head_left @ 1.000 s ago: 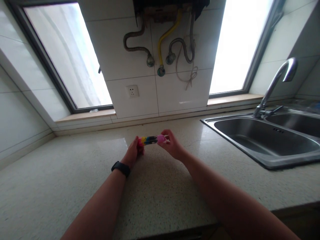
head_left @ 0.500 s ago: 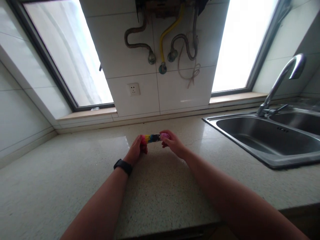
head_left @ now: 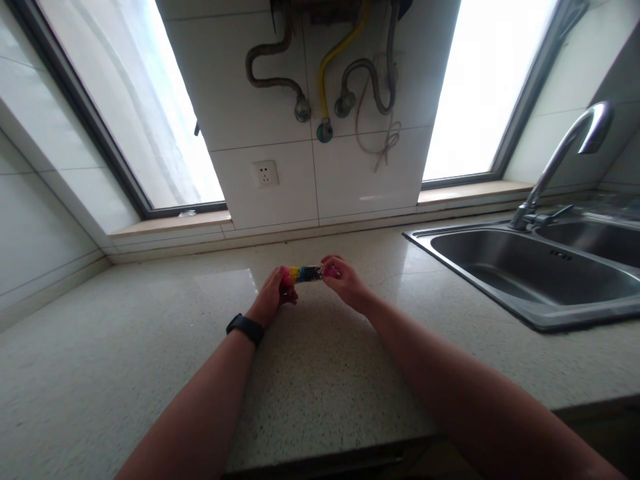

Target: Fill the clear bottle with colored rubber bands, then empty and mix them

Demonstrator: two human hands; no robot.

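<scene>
Over the middle of the speckled counter, my two hands hold a short, colourful tube-shaped item point(head_left: 306, 274) level between them. It runs from pink and yellow at the left to blue, black and a pink right end; its exact kind I cannot make out. My left hand point(head_left: 274, 291), with a black band point(head_left: 245, 327) on the wrist, wraps the pink left end. Around the right end, the fingers of my right hand point(head_left: 349, 283) are closed, covering much of the pink part. Both hands are close to the counter surface.
A steel double sink point(head_left: 505, 267) with a chrome tap point(head_left: 560, 153) is set into the counter point(head_left: 125, 360) at the right. Behind stand a tiled wall with a socket point(head_left: 265, 173), hoses with valves, a yellow pipe point(head_left: 330, 67) and two windows.
My right hand's fingers have closed further over the pink right end, hiding more of it. The hands and item shifted slightly to the right at first; the camera view also moved a little.
</scene>
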